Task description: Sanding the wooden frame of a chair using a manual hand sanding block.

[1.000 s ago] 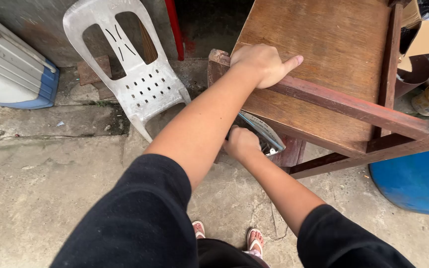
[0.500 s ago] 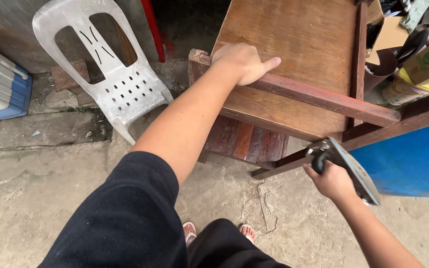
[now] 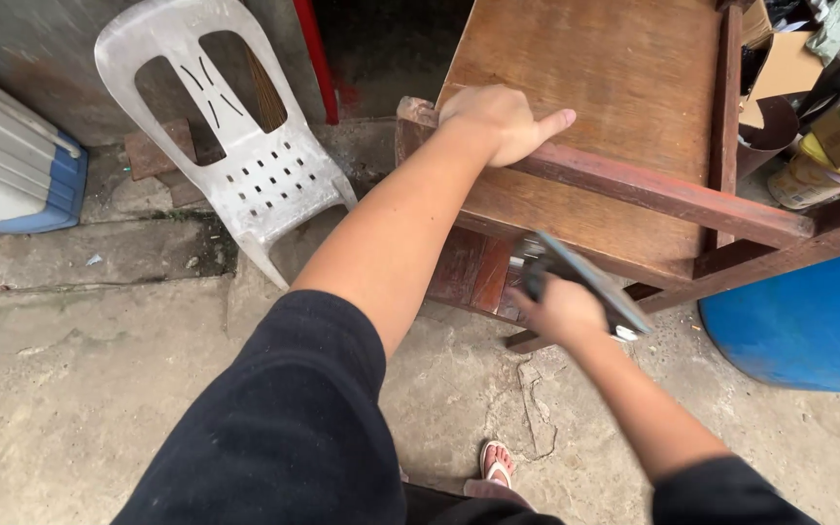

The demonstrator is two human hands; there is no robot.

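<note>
Wooden furniture (image 3: 595, 126) lies tipped on the ground, and my left hand (image 3: 498, 122) grips its red rail tight. My right hand (image 3: 561, 311) holds a blurry dark tool (image 3: 585, 282) beside the lower edge. Any work done doesn't show.

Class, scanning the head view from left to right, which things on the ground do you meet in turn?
Grey and blue panel → white plastic chair → brown wooden furniture frame → blue barrel.
</note>
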